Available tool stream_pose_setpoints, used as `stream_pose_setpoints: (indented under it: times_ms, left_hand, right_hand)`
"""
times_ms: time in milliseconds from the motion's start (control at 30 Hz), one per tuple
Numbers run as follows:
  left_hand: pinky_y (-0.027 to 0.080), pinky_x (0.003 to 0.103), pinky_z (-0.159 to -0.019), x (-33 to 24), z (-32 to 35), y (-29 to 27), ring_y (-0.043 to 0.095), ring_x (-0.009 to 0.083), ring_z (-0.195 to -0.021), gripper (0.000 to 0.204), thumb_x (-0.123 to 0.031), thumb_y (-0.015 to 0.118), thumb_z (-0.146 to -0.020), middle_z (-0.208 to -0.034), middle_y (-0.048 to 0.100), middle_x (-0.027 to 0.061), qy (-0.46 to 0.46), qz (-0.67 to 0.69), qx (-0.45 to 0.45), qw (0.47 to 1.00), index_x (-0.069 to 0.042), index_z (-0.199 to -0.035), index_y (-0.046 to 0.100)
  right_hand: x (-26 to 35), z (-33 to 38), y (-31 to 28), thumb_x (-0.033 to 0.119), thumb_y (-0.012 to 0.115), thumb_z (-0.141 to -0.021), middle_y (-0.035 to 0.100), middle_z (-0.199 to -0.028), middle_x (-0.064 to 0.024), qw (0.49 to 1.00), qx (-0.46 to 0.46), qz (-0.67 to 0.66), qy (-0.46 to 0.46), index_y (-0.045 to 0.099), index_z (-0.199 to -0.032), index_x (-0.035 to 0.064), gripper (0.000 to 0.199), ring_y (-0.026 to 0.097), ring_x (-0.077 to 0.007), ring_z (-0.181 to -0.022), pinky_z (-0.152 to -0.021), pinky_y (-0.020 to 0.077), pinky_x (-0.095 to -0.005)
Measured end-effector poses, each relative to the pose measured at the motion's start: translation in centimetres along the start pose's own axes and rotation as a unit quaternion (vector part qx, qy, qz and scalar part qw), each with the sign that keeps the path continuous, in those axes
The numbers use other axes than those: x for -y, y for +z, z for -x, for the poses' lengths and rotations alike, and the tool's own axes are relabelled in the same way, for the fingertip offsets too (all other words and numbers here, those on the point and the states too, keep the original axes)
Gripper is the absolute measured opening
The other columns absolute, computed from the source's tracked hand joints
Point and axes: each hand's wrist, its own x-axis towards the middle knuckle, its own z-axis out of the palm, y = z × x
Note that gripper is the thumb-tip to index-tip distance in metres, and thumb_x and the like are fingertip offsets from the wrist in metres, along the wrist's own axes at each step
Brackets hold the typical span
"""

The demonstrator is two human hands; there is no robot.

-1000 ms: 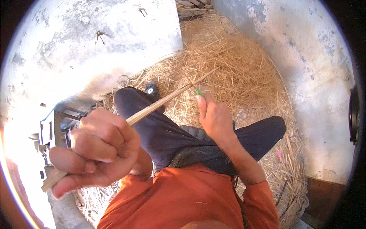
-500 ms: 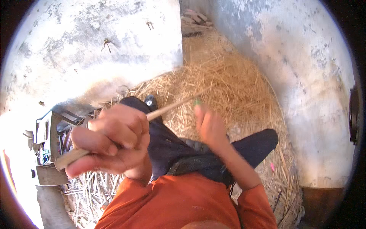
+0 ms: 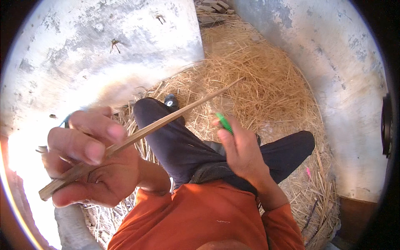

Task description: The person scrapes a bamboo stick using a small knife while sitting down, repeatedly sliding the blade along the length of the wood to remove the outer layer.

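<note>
- Moved since the earlier frame: the left hand [image 3: 112, 177] has loosened from a tight fist; the right hand [image 3: 246, 152] has pulled back from the stick [image 3: 175, 114], leaving the green tool [image 3: 225, 123] clear of it.
- Left fingers: loosely curled over the stick's near end, thumb along its underside. Right fingers: closed around the green tool.
- Stick position: slanting across the left leg's dark trousers [image 3: 179, 146], far end over the straw [image 3: 271, 71].
- Risk: the stick could roll or slip, caused by the slack left grip.
- Risk: if the tool is sharp, a slip could nick the leg, since both knees are close by.
- Unverified: any blade, mostly hidden in the grip; contact between tip and straw; the shoe [image 3: 171, 101], partly covered.
</note>
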Motion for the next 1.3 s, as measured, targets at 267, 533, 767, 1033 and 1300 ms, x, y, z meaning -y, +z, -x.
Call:
stream_pose_setpoints:
  times_ms: [267,533,767,1033,1300]
  left_hand:
    - [0.022,0.022,-0.043,0.7,0.5,0.6,0.023,0.0074,-0.043,0.033,-0.025,0.025,-0.098,-0.054,0.027,-0.0028,0.093,-0.067,-0.055,0.992,-0.014,-0.068,0.034]
    - [0.02,0.02,-0.041,0.5,1.2,0.5,0.021,0.0075,-0.04,0.034,-0.035,0.023,-0.097,-0.05,0.028,-0.0024,0.068,0.034,-0.016,0.997,-0.015,-0.074,0.038]
    - [0.027,0.022,-0.038,0.1,2.3,0.5,0.026,0.012,-0.034,0.048,-0.055,0.018,-0.094,-0.047,0.043,0.0037,0.064,-0.005,-0.086,0.994,-0.014,-0.093,0.044]
    - [0.02,0.018,-0.032,0.0,1.4,1.3,0.019,0.0087,-0.033,0.042,-0.05,0.014,-0.096,-0.042,0.033,0.0008,0.041,-0.191,-0.155,0.968,-0.014,-0.089,0.035]
    - [0.021,0.018,-0.032,0.5,2.4,0.7,0.02,0.0088,-0.033,0.043,-0.05,0.015,-0.096,-0.043,0.034,0.0009,0.052,-0.058,-0.078,0.994,-0.014,-0.089,0.036]
  right_hand:
    - [4.1,0.8,2.8,0.024,0.048,-0.093,0.055,-0.059,-0.0188,0.996,0.002,-0.013,-0.093,0.048,-0.097,0.0011,0.023,0.059,-0.0383,-0.054,-0.048,0.0447,-0.0467]
    - [1.5,0.4,2.7,0.028,0.047,-0.093,0.053,-0.052,-0.0167,0.99,-0.008,0.137,-0.026,0.047,-0.088,0.004,0.025,0.057,-0.0355,-0.048,-0.043,0.0435,-0.0444]
    - [1.3,0.9,3.9,0.028,0.049,-0.092,0.054,-0.054,-0.0149,0.99,-0.038,0.087,-0.106,0.047,-0.088,0.0046,0.024,0.057,-0.0338,-0.048,-0.043,0.0437,-0.0431]
    - [2.9,0.7,4.0,0.028,0.046,-0.093,0.055,-0.054,-0.0157,0.983,-0.073,0.131,-0.11,0.047,-0.087,0.0045,0.024,0.058,-0.0345,-0.05,-0.042,0.0447,-0.0433]
    - [1.1,1.1,3.2,0.03,0.042,-0.095,0.055,-0.051,-0.0149,0.986,-0.068,0.121,-0.089,0.05,-0.089,0.0044,0.027,0.058,-0.0355,-0.048,-0.042,0.0444,-0.0446]
